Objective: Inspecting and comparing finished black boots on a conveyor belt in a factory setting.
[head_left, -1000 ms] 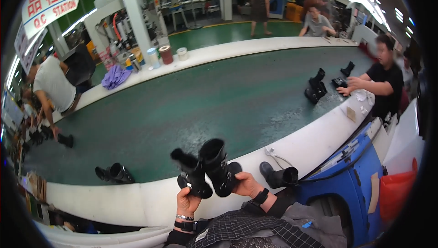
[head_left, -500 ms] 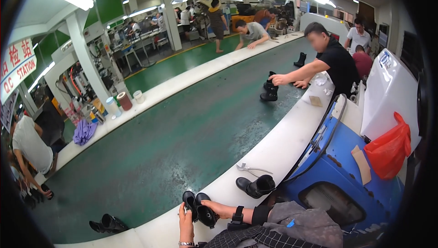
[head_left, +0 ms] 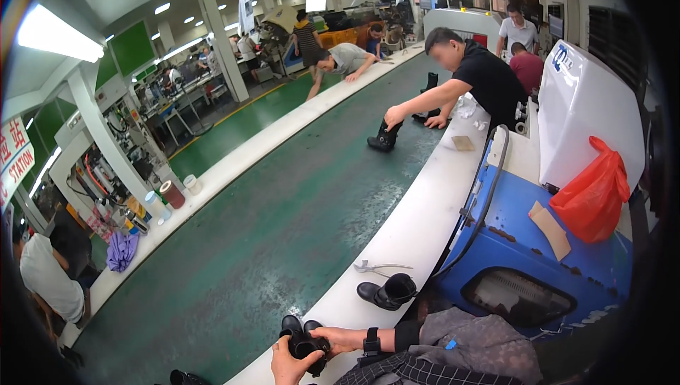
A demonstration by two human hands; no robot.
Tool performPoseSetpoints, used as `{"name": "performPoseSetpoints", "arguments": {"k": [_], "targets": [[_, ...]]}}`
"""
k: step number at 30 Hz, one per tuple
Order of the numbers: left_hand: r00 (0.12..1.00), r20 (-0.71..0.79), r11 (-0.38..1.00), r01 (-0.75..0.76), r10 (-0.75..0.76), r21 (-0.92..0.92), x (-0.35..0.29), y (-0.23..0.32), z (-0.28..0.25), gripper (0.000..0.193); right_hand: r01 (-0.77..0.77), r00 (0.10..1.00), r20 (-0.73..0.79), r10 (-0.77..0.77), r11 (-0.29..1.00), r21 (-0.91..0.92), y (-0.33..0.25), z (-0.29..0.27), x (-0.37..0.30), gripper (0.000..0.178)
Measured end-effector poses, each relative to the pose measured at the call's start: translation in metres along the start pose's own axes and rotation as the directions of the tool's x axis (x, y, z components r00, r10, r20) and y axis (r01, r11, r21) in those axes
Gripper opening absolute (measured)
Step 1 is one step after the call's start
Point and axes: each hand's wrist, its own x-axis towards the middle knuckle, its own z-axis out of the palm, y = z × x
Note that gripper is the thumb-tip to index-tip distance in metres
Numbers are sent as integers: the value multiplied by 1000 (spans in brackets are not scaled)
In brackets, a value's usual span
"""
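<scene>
Holding two black boots (head_left: 292,324) side by side, the left hand (head_left: 290,365) and the right hand (head_left: 337,339) grip them from both sides, by the white ledge (head_left: 414,225). This pair is in hand, not set down. A lone boot (head_left: 388,291) rests on the ledge near the pliers (head_left: 367,267), untouched. How much is finished, I cannot tell.

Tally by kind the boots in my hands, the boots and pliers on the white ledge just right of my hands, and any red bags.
Black boots in left hand and right hand: 2
Ankle boot on white ledge: 1
Pliers: 1
Red bag: 1
Total: 5
</scene>
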Motion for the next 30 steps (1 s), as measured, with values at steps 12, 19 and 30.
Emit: {"name": "performPoseSetpoints", "arguments": {"k": [12, 19, 30], "targets": [[994, 23, 974, 99, -106, 205, 6, -24, 7, 40, 97, 995, 39, -94, 993, -68, 4, -8, 4, 27], [973, -81, 948, 231, -218, 218, 10, -45, 0, 29, 142, 967, -184, -178, 971, -193, 8, -28, 8, 41], [818, -481, 947, 234, -315, -221, 38, -99, -54, 18, 31, 925, -374, -63, 995, -91, 49, -117, 0, 30]]}}
